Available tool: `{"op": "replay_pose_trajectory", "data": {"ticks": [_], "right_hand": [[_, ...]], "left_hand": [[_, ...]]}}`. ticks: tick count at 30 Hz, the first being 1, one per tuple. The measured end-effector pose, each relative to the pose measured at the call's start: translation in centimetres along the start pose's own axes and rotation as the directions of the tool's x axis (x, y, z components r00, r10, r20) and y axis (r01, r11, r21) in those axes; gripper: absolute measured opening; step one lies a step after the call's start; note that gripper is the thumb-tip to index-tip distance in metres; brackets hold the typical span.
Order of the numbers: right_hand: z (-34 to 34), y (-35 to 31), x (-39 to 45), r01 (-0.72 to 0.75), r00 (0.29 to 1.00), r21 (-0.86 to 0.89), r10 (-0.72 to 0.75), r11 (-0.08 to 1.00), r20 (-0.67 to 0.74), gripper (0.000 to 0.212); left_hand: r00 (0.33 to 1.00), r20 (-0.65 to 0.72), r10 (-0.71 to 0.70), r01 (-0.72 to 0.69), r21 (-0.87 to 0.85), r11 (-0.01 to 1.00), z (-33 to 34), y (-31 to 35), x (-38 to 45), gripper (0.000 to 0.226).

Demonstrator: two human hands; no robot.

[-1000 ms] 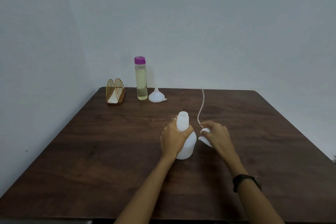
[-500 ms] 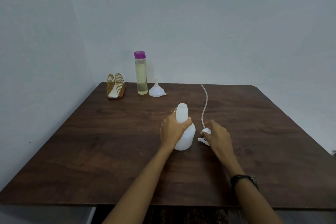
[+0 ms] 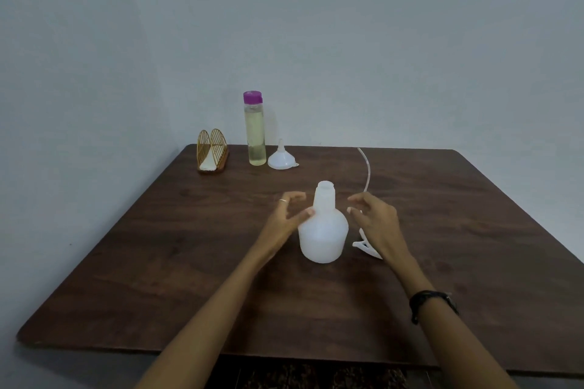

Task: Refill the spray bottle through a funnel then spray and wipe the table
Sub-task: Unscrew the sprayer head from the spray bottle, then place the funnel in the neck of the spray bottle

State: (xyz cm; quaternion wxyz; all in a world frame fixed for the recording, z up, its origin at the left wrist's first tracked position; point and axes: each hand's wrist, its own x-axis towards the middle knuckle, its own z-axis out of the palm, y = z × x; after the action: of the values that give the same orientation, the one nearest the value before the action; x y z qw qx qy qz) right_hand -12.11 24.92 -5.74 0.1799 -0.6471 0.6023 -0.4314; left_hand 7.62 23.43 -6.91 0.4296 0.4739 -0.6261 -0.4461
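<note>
I see the spray bottle (image 3: 323,227), matte white plastic with a bulbous body and an uncapped threaded neck, upright mid-table (image 3: 158,262) on dark wood grain. Left hand (image 3: 286,218) flanks it, fingers loosely spread, thumb touching its shoulder, nothing gripped. Right hand (image 3: 377,224) on its other side, fingers relaxed, empty, over the trigger head (image 3: 363,243) with its thin curved tube (image 3: 366,167). Behind the bottle: translucent funnel (image 3: 281,158) mouth-down, tall clear refill bottle (image 3: 255,129) of yellowish liquid, wire napkin holder (image 3: 212,150).
</note>
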Motion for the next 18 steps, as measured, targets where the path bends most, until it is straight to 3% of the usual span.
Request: {"op": "replay_pose_trajectory", "data": {"ticks": [2,5,13,18], "right_hand": [[0.7,-0.6,1.9,-0.010,0.999,0.042,0.009,0.999,0.032,0.018],[2.1,-1.3,5.0,-0.013,0.995,0.122,0.002,0.992,0.095,0.016],[7.4,-0.4,14.2,-0.194,0.962,0.276,0.128,0.941,0.240,0.014],[11.1,1.0,19.9,-0.161,0.942,0.139,0.111,0.977,0.316,0.023]], "left_hand": [[0.983,-0.180,-0.023,0.014,-0.054,0.998,-1.4,-1.3,0.8,0.023],[0.920,-0.374,-0.115,0.081,-0.104,0.991,-3.3,-2.7,2.8,0.022],[0.932,-0.358,-0.064,0.129,0.162,0.978,-4.6,-4.2,11.6,0.025],[0.911,-0.411,-0.028,0.150,0.268,0.952,-4.6,-3.9,19.4,0.048]]}}
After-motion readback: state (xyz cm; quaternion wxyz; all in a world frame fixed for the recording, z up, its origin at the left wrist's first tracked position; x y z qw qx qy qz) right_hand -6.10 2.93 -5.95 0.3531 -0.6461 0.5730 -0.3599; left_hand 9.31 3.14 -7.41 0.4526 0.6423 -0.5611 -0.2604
